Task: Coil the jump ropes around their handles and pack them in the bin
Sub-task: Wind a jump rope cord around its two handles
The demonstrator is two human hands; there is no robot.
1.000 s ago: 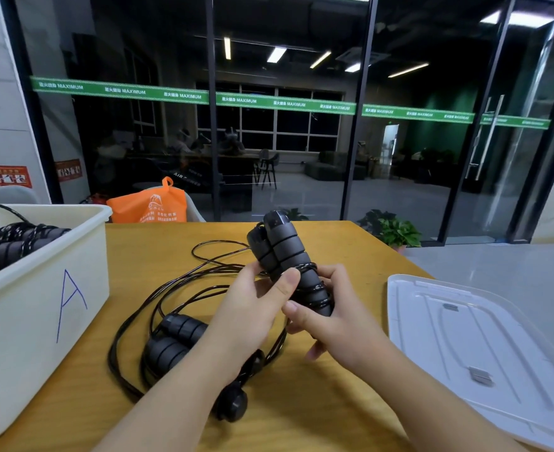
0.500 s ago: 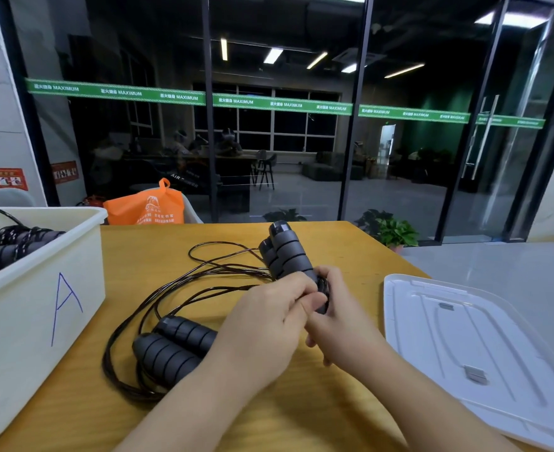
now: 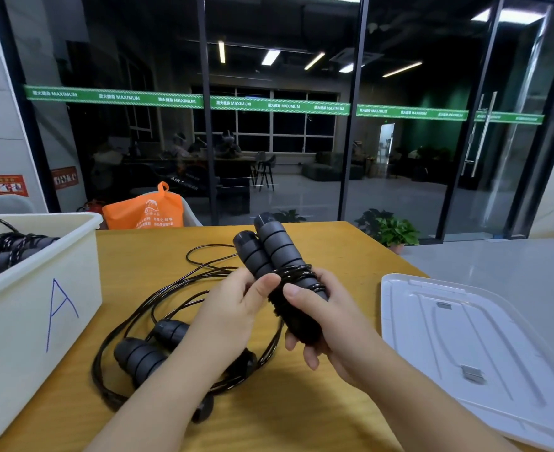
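My right hand [image 3: 331, 324] grips a pair of black ribbed jump-rope handles [image 3: 270, 252], held together and tilted up to the left above the table. Black cord [image 3: 297, 275] is wound several turns round their lower part. My left hand [image 3: 233, 308] pinches that cord beside the handles, thumb on the coil. A second jump rope's handles [image 3: 145, 350] lie on the table under my left forearm, with loose black cord [image 3: 171, 288] looped around them. The white bin marked "A" [image 3: 41, 308] stands at the left, and coiled ropes [image 3: 5, 249] lie inside it.
A translucent white bin lid [image 3: 471, 347] lies flat at the table's right edge. An orange bag [image 3: 145, 208] sits behind the wooden table [image 3: 269, 412]. Glass walls and potted plants [image 3: 389, 230] stand beyond the far edge.
The handle pair dropped low half a second ago with my left hand over it, and has since risen again. My left hand has come round to the left side, with more cord on the coil.
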